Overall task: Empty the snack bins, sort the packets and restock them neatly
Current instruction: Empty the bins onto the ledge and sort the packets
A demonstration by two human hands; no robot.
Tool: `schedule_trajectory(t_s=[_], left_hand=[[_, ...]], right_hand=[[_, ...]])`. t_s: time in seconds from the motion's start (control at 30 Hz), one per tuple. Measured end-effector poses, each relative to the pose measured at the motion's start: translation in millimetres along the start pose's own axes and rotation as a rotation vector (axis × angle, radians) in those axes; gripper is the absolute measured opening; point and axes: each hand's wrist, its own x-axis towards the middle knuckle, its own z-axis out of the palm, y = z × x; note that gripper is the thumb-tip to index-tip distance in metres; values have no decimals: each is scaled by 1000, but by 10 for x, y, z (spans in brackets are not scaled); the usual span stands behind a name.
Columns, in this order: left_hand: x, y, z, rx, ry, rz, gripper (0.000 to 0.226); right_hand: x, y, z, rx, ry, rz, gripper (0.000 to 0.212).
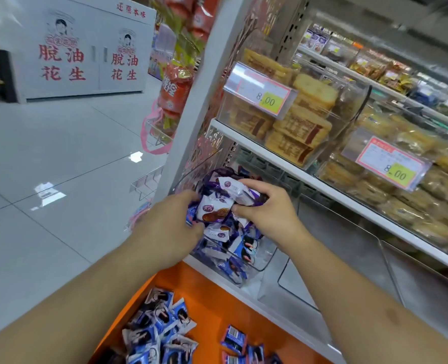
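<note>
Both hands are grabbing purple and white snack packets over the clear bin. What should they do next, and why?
Probably lift the bunch of purple packets out and set it on a bare part of the orange surface, apart from the blue packets. The left hand and right hand both grip it above the clear bin, which still holds mixed packets.

Peanut display box (pixel 83 48), perhaps cardboard; tiled floor (pixel 46 153)
</note>
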Motion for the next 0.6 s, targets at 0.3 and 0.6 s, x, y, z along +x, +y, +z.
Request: schedule_trajectory(t_s=[0.3,0.6], left_hand=[[-209,380,-32,-388,-282,57,6],[-671,897,550,-353,-524,-25,18]], right_hand=[[-883,-53,-267,356,11,202,56],[-2201,554,-913,580,39,501,34]])
